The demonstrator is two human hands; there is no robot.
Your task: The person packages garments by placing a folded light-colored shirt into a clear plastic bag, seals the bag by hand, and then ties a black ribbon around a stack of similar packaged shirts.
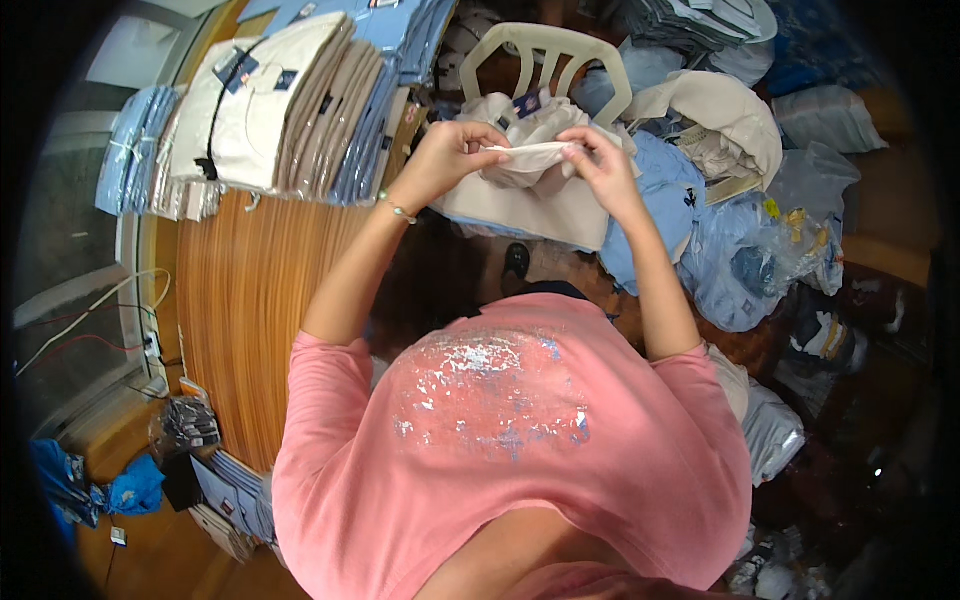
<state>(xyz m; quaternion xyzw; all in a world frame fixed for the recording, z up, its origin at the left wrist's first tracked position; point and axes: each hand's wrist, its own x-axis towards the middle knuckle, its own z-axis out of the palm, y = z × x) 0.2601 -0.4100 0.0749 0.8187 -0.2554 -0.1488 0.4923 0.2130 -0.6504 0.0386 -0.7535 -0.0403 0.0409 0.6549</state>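
Note:
Both my hands pinch the edge of a cream garment (535, 156), stretching a narrow band of it between them. My left hand (450, 165), with a bracelet at its wrist, grips the band's left end between thumb and fingers. At the right end, my right hand (604, 172) pinches the same band. The rest of the garment droops in loose folds below and behind the band, over a pale plastic chair (545, 38). A dark label (527, 103) shows on the cloth just beyond my hands. Whether the garment is a shirt or trousers I cannot tell.
On the wood-grain table (265, 310) to my left stand stacks of folded cream garments (265, 110) and blue garments (408, 45). Loose blue garments (655, 185) and a cream heap (730, 115) lie right of the chair. Clear plastic bags (770, 260) cover part of the right side.

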